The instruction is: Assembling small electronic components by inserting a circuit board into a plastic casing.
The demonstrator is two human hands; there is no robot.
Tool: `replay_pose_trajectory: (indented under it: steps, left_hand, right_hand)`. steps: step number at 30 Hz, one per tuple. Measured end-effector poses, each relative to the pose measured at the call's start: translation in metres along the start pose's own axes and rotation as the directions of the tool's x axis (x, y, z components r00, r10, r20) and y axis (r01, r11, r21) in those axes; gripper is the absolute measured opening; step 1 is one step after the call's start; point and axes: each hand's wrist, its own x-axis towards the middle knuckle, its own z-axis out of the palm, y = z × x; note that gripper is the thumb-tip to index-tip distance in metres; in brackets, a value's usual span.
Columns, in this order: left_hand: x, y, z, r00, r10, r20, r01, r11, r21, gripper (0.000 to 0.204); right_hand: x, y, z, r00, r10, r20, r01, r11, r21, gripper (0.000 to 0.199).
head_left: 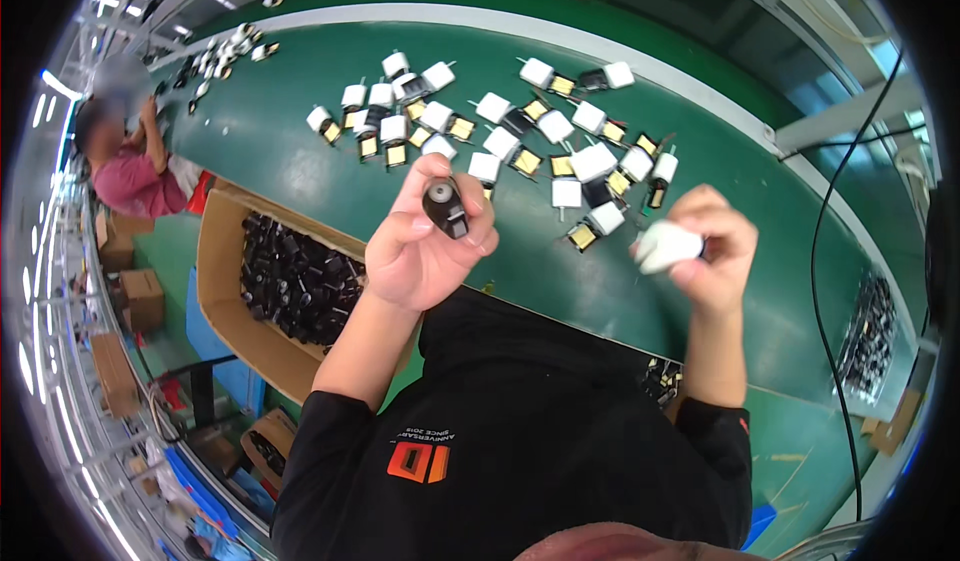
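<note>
My left hand (pixel 408 258) is raised over the near side of the green table (pixel 540 286). Its thumb and fingers are closed around a small black oval part (pixel 446 211) with a pale round spot near one end. Off to the right, my right hand (pixel 728 249) grips a white plastic piece (pixel 668 247) between thumb and fingers. Something dark shows at the piece's back end, partly hidden by the fingers. Beyond both hands lie several white-and-black assemblies (pixel 593 162), many with yellow blocks and thin metal pins.
A cardboard box (pixel 216 283) full of black parts (pixel 290 279) stands at the table's near left edge. A black cable (pixel 822 291) hangs at right, by a clear bag (pixel 868 346) of small parts. A person (pixel 135 166) sits at far left near more white pieces (pixel 225 56).
</note>
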Motion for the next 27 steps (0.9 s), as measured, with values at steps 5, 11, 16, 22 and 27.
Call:
replay_pose_trajectory:
  steps: [5, 11, 16, 22, 27]
  left_hand:
    - [0.016, -0.030, 0.005, 0.996, -0.094, 0.004, 0.091, 0.965, 0.247, 0.038]
    - [0.017, -0.052, 0.022, 0.992, -0.064, -0.105, 0.112, 0.826, 0.553, 0.040]
    - [0.016, -0.055, 0.021, 0.998, -0.039, -0.055, 0.064, 0.802, 0.594, 0.037]
    - [0.012, -0.058, 0.022, 1.000, -0.015, 0.009, 0.001, 0.590, 0.808, 0.041]
    - [0.017, -0.047, 0.028, 0.997, -0.070, 0.043, -0.025, 0.249, 0.968, 0.038]
  right_hand:
    - [-0.025, -0.022, 0.049, 0.978, 0.132, -0.160, -0.151, 0.982, -0.113, 0.035]
    - [-0.028, -0.007, 0.066, 0.914, 0.084, -0.397, -0.160, 0.974, -0.162, 0.035]
    - [-0.028, -0.011, 0.059, 0.926, -0.002, -0.377, -0.101, 0.962, -0.253, 0.035]
    - [-0.022, -0.022, 0.053, 0.955, 0.064, -0.289, -0.148, 0.949, -0.280, 0.030]
    - [-0.020, -0.031, 0.043, 0.955, 0.216, -0.201, -0.271, 0.911, -0.309, 0.028]
